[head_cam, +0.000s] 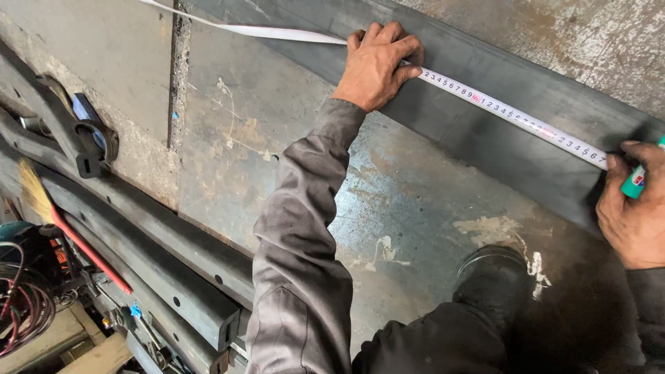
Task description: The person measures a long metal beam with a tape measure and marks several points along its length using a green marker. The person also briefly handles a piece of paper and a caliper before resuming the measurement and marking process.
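A white measuring tape [499,107] runs along a long dark steel bar [499,145] lying on a worn steel plate. My left hand [377,62] presses the tape flat against the bar near the top middle. At the right edge my right hand [634,208] pins the tape's end with the thumb and holds a green marker pen [636,181]. My grey sleeve reaches up from the bottom middle. A black boot [495,277] stands on the plate below the bar.
The rusty steel plate [277,159] has a raised seam at the left. Dark steel beams [159,256] run diagonally at the lower left, with a black clamp [86,145] on them. A red-handled brush [66,232] and coiled cables [24,298] lie at the far left.
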